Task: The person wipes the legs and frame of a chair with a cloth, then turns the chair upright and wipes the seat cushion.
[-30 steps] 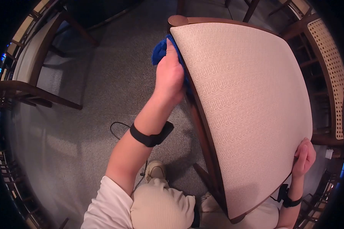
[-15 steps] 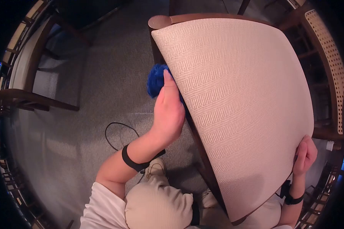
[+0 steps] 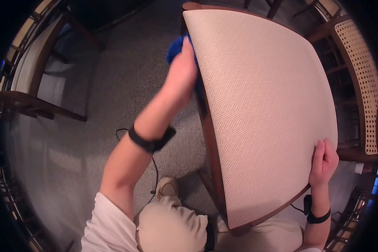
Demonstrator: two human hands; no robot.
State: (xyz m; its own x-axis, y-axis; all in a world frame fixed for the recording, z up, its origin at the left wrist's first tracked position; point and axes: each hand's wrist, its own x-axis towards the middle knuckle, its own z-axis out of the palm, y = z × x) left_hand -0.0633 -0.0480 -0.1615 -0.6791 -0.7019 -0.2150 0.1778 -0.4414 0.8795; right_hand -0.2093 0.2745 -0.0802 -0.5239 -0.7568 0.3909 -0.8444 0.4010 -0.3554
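Note:
A chair with a cream herringbone seat (image 3: pixel 264 105) and a dark wooden frame (image 3: pixel 212 143) stands in front of me, tilted in view. My left hand (image 3: pixel 182 71) presses a bunched blue cloth (image 3: pixel 175 49) to the wooden side below the seat's left edge, near the far corner. The fingers behind the cloth are partly hidden and the hand is a little blurred. My right hand (image 3: pixel 324 161) is closed round the seat's right edge, its thumb on top and its fingertips out of sight underneath.
Another wooden chair (image 3: pixel 40 80) stands at the left. A chair with a perforated cane panel (image 3: pixel 361 80) is close on the right. A thin black cable (image 3: pixel 156 172) lies on the grey carpet (image 3: pixel 126 80) near my shoe (image 3: pixel 168 187).
My left hand has slid the blue cloth forward along the chair's side towards the far corner. The seat has turned slightly, and my right hand has shifted a little with its edge.

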